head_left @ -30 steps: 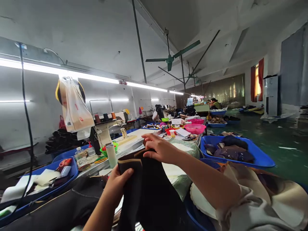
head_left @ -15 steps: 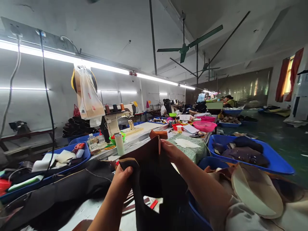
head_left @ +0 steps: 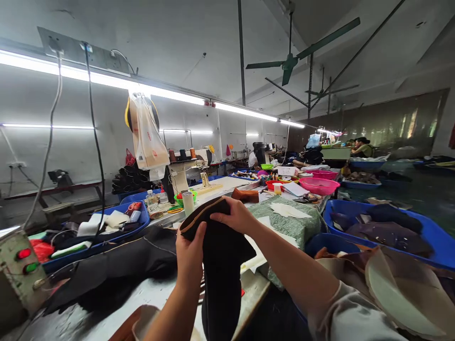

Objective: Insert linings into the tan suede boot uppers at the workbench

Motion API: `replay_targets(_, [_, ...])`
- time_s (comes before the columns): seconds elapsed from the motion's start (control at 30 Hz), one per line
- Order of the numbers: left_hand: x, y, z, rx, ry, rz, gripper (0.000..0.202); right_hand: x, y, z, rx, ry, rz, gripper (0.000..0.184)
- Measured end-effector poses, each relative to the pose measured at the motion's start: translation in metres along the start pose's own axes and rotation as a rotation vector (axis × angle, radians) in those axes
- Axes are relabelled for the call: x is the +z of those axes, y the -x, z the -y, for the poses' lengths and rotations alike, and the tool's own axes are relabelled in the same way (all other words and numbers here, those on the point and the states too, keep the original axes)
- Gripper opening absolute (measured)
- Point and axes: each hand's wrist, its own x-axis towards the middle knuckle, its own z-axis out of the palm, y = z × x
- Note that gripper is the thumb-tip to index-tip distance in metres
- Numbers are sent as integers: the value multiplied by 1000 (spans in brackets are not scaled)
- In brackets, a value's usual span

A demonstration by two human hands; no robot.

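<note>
A dark leather boot upper [head_left: 222,265] hangs from both my hands over the near edge of the white work table [head_left: 258,289]. Its upper edge shows a tan strip and is folded nearly together. My left hand [head_left: 191,248] is closed on the left end of that edge, thumb on the near side. Gripping the right end, my right hand [head_left: 236,215] has its thumb lying across the dark leather. The fingers behind the leather are partly hidden. Just beyond the hands lies a brown leather piece [head_left: 245,195].
Dark leather [head_left: 131,258] is heaped at the left, beside a blue tub [head_left: 142,218] of scraps. A sewing machine [head_left: 183,177] stands ahead. More blue tubs [head_left: 377,208] with leather pieces stand on the right. A switch box [head_left: 21,270] is near left; a person [head_left: 362,148] sits far back.
The boot upper's top was spread wide with the hands apart; now its edges are brought together and my right hand is closer to my left. The view has swung left.
</note>
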Motion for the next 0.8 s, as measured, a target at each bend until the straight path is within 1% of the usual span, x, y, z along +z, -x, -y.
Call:
replay_targets(0.07, [-4, 3, -3, 48, -46, 28, 39, 5, 2, 2, 78, -235, 145, 39])
replay_targets(0.1, [-10, 3, -7, 83, -61, 58, 38, 8, 2, 3, 119, -336, 209, 39])
replay_targets(0.13, [-19, 4, -13, 120, -73, 104, 39, 10, 2, 5, 155, -403, 249, 38])
replay_targets(0.17, [-34, 5, -20, 152, -79, 143, 41, 11, 1, 6, 181, -433, 257, 35])
replay_targets(0.2, [-53, 5, -27, 174, -86, 159, 44, 12, -1, 8, 197, -437, 247, 33])
replay_targets(0.23, [-76, 7, -34, 168, -100, 160, 48, 12, -4, 8, 208, -422, 230, 31])
replay_targets(0.27, [-102, 11, -40, 154, -131, 91, 49, 13, -9, 8, 214, -394, 213, 29])
replay_targets(0.3, [-128, 15, -43, 84, -206, -26, 46, 14, -14, 6, 220, -360, 203, 28])
replay_targets(0.33, [-153, 22, -44, -44, -308, -118, 43, 16, -20, 5, 228, -327, 202, 28])
replay_targets(0.37, [-174, 29, -42, -164, -397, -186, 44, 20, -26, 2, 238, -298, 209, 27])
replay_targets(0.4, [-189, 37, -39, -289, -453, -191, 45, 26, -31, 0, 245, -279, 216, 26])
replay_targets(0.43, [-197, 45, -34, -366, -466, -125, 43, 35, -36, -2, 245, -269, 223, 25])
replay_targets(0.47, [-199, 53, -30, -407, -482, -7, 42, 45, -41, -3, 228, -266, 226, 24])
replay_targets(0.5, [-194, 58, -27, -409, -528, 85, 39, 56, -44, -2, 193, -265, 220, 23])
replay_targets(0.53, [-186, 62, -25, -392, -586, 181, 36, 68, -46, -1, 140, -259, 204, 22])
replay_targets(0.57, [-175, 63, -25, -337, -657, 226, 33, 79, -47, 2, 76, -240, 179, 22])
replay_targets(0.6, [-163, 62, -26, -303, -726, 247, 31, 89, -48, 6, 12, -208, 146, 22])
replay_targets(0.63, [-152, 59, -28, -268, -792, 239, 30, 97, -47, 12, -42, -165, 110, 21])
replay_targets(0.7, [-135, 49, -30, -198, -894, 167, 30, 106, -45, 24, -109, -66, 30, 19])
replay_targets(0.8, [-124, 33, -22, -112, -920, 39, 29, 107, -40, 41, -144, 13, -78, 16])
